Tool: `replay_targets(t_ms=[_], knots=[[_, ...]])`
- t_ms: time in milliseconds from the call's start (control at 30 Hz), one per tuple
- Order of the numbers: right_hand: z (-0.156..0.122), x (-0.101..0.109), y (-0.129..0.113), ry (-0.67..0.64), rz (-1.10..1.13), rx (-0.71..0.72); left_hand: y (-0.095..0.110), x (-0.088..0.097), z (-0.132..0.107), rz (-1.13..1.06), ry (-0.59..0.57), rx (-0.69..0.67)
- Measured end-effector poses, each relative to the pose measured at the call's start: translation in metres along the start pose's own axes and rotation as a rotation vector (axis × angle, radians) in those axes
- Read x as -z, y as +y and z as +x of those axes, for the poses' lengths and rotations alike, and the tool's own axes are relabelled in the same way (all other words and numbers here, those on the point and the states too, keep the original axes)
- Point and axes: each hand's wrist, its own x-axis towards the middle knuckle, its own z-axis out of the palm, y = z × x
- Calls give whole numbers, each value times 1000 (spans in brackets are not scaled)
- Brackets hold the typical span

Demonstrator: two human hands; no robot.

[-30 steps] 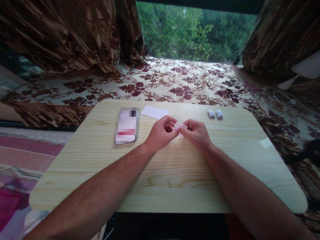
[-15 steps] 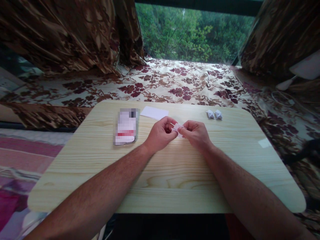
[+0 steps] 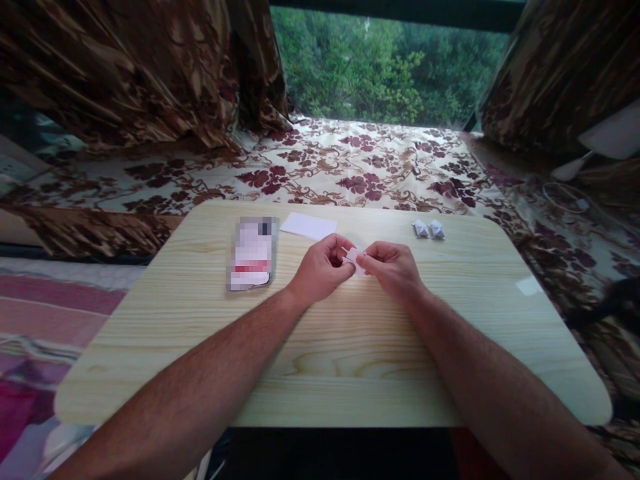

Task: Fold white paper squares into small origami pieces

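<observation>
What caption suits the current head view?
Left hand and right hand pinch a small white paper over a pale table; two folded shapes sit farther back.

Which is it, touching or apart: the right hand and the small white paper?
Touching. The head view shows the right hand gripping the small white paper, thumb over it.

I could pass over the table between the forearms until the left grip and right grip, joined by a folded paper, close the gap. The phone blocks the left side; a white sheet and two paper stars lie beyond the grips.
</observation>
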Motion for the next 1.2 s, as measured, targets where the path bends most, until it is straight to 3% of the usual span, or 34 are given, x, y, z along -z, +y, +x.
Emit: replay_targets(t_ms=[900, 1200], knots=[[0, -2, -1, 29, -61, 17, 2, 0, -1, 11, -14, -6], [2, -1, 0, 60, 31, 17, 4, 2, 1, -30, 96, 55]])
